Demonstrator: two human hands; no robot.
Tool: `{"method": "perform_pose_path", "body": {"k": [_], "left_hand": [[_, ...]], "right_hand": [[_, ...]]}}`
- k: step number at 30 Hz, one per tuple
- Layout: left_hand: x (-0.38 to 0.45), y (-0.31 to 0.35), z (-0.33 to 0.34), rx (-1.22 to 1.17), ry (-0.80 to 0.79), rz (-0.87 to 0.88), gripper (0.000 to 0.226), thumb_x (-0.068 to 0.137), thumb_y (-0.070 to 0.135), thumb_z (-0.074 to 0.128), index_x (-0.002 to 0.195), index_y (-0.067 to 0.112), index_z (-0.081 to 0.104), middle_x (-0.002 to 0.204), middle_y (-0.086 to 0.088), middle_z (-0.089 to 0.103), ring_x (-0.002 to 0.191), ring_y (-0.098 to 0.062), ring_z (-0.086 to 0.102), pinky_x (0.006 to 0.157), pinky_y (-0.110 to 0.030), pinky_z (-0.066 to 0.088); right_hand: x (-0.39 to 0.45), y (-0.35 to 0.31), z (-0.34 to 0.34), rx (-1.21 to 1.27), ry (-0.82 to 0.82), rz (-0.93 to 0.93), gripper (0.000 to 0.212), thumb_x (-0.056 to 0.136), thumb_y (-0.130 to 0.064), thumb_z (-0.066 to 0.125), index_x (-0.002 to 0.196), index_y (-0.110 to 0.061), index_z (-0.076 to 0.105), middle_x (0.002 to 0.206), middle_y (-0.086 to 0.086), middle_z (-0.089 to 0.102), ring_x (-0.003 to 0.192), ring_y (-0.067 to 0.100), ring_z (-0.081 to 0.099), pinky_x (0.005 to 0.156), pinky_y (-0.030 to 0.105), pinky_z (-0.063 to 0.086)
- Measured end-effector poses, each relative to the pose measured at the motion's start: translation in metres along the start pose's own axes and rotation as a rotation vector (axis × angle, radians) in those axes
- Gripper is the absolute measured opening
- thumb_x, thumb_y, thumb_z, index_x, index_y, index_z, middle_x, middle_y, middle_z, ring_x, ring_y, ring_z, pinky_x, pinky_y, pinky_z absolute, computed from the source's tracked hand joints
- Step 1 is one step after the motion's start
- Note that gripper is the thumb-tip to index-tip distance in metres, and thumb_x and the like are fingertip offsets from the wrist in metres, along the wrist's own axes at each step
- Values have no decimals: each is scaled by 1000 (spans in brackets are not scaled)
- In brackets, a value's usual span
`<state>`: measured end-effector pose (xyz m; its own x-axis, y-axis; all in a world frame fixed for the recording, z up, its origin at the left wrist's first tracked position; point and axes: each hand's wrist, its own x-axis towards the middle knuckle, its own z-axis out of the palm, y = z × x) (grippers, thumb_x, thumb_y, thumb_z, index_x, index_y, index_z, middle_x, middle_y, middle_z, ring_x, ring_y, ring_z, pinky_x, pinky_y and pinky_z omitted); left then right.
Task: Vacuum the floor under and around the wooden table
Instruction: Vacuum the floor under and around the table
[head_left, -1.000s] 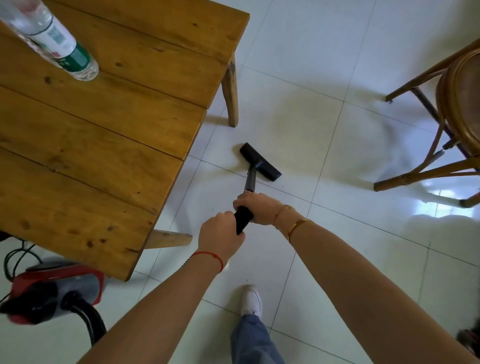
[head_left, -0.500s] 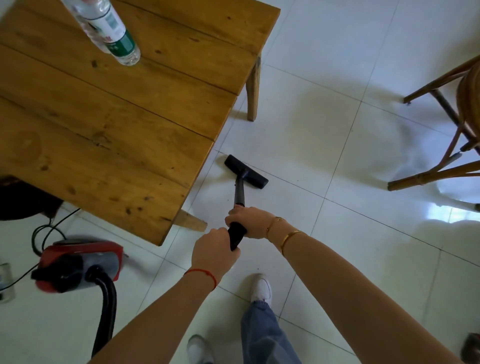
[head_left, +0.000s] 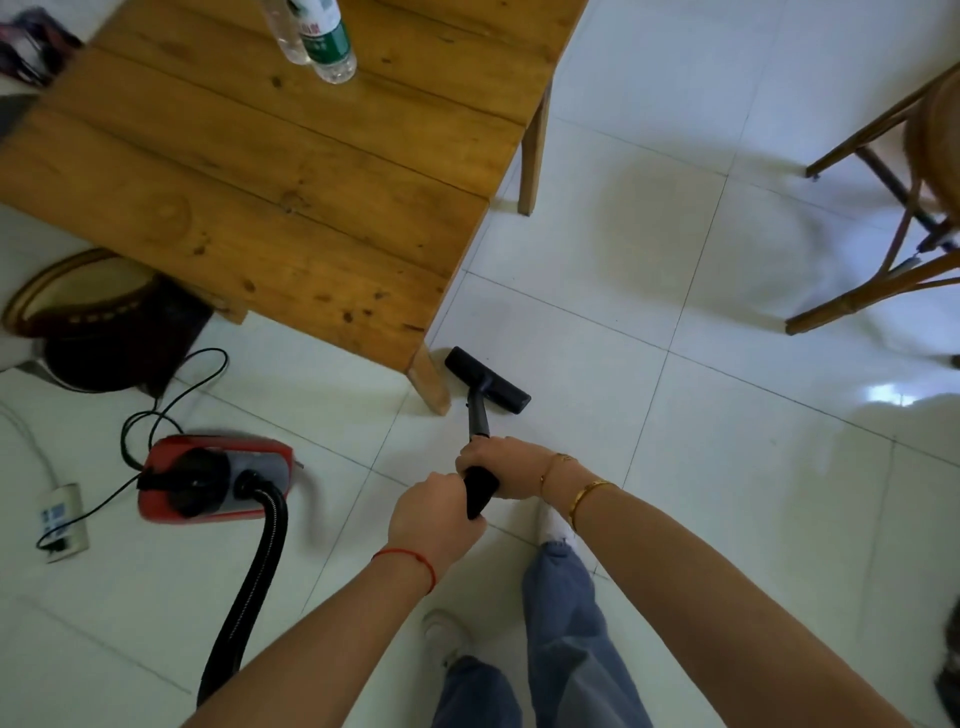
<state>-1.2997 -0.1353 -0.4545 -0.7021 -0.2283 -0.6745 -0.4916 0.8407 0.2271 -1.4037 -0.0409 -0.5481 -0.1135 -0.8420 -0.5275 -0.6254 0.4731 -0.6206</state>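
Note:
Both hands hold the black vacuum wand (head_left: 478, 415). My right hand (head_left: 498, 464) grips it further down and my left hand (head_left: 434, 517) grips the upper end. The black floor nozzle (head_left: 487, 380) lies flat on the white tiles just right of the near leg (head_left: 430, 382) of the wooden table (head_left: 270, 171). A black hose (head_left: 249, 587) runs from the red and grey vacuum body (head_left: 213, 478), which sits on the floor at the left.
A plastic water bottle (head_left: 324, 39) stands on the table. A dark round stool (head_left: 98, 317) sits under the table's left side. A power strip (head_left: 62, 519) and black cable (head_left: 171, 395) lie at the left. A wooden chair (head_left: 893, 208) stands at the right. My feet are near the wand.
The nozzle has been drawn back along the table's right edge to the near leg. I have stepped back, so the vacuum body, cable and stool are now in fuller view.

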Motion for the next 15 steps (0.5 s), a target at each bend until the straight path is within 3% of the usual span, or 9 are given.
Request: {"method": "perform_pose_path", "body": {"k": [9,15], "left_hand": [[-33,-22,21,26,-32,37,13,87,23,55,78,16,47,56,6,41,46,-8,38,42,-18,28],[-18,-9,13,34,-16,30,11,87,24,55,87,14,53,67,3,48,60,-15,50,45,-19,32]], "right_hand": [[-8,-27,46,37,53,31,15,83,-10,63,95,-17,59,98,4,62,97,24,57,89,43,49],[-7,-8,33,45,82,36,15,82,-11,64,96,-16,59,98,3,62,97,23,56,88,43,49]]}}
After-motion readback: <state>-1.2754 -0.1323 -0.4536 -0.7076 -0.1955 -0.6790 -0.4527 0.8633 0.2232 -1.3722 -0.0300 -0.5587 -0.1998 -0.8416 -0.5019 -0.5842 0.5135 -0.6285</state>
